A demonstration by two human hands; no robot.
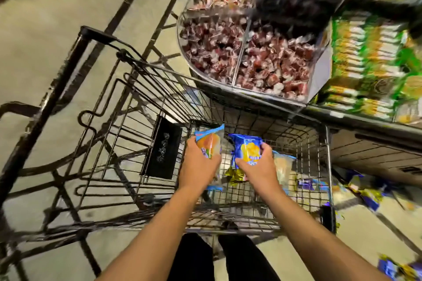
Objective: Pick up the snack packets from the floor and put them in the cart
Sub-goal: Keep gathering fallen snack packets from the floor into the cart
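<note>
At frame centre, over the wire cart (303, 143), the left hand (198, 162) grips a light-blue snack packet (211, 141) and the right hand (258, 166) a dark-blue snack packet (247, 148); released carelessly, either might catch the wire rim.

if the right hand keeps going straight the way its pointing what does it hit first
Probably the cart's wire floor. The right hand, gripping the dark blue packet, points forward and down into the basket, with bare mesh ahead of the packet. Depth is hard to judge from above.

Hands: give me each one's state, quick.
Left hand: holding a light blue snack packet over the cart.
Right hand: holding a dark blue snack packet.
</note>
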